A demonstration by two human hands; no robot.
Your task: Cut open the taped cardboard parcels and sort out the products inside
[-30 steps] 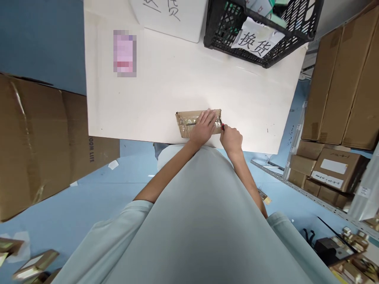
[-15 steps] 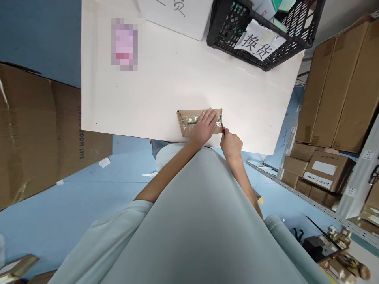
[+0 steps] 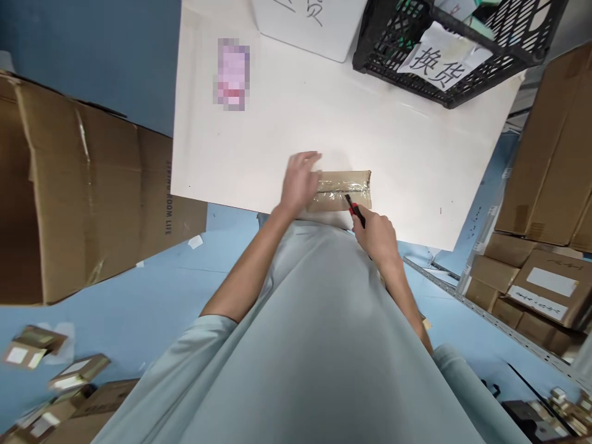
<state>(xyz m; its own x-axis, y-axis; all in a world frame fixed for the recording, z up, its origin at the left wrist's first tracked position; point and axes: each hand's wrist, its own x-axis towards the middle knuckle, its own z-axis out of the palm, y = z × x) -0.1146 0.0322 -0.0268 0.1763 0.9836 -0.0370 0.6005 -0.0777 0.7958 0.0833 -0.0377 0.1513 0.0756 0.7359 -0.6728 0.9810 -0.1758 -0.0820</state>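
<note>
A small flat cardboard box (image 3: 340, 180), wrapped in shiny clear tape with a dark line along its middle, lies near the table's front edge. At its left end is my left hand (image 3: 298, 184), its fingers stretched out and apart from the thumb; the hand covers that end, and I cannot tell how firmly it touches. My right hand (image 3: 377, 234) grips a red and black box cutter (image 3: 356, 211). The cutter's tip is over the front half of the box, pointing away and to the left; whether it touches the tape is unclear.
On the white table (image 3: 259, 135) stand a black plastic crate (image 3: 444, 102) with a paper sign and a white box (image 3: 309, 37). A blurred-out pink item (image 3: 232, 71) lies at the left. Large cartons (image 3: 115, 179) flank the left side; boxes fill a shelf (image 3: 490, 330) at the right.
My left hand has slid from the top of the box to its left end. The cutter has moved from the right edge to above the box. The view has shifted left.
</note>
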